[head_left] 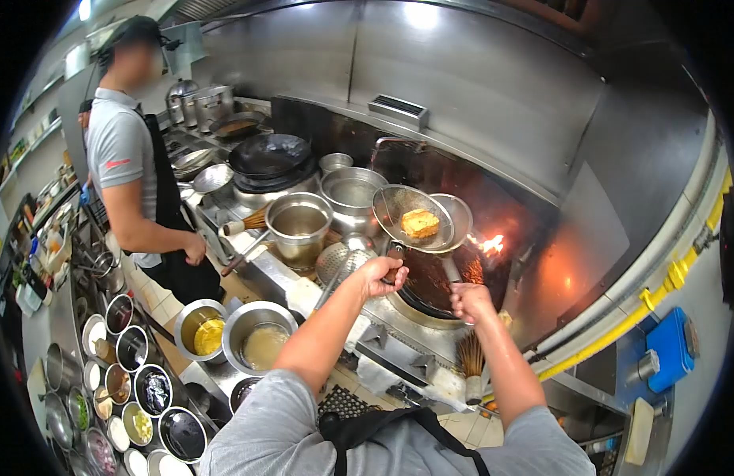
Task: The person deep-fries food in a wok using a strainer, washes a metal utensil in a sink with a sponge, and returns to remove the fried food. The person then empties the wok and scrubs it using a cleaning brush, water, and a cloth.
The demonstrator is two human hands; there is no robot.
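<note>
My left hand point(381, 277) is wrapped round the wooden handle of a round mesh strainer point(388, 208), which is held up over the stove. A golden fried piece of food point(420, 224) lies in the strainer. My right hand point(471, 301) is closed round the handle of a ladle point(454, 218), whose round bowl is partly behind the strainer. Below both tools sits a dark wok point(425, 279) on the burner, its inside partly hidden. Orange flames point(487, 243) rise at its right side.
A co-worker point(137, 170) stands at the left. Metal pots point(298, 224) and a black wok point(270, 155) stand on the range. Bowls of yellow point(209, 337) and pale liquid point(265, 346) are at the front left, beside many ingredient containers point(182, 434). A brush point(470, 361) stands near my right forearm.
</note>
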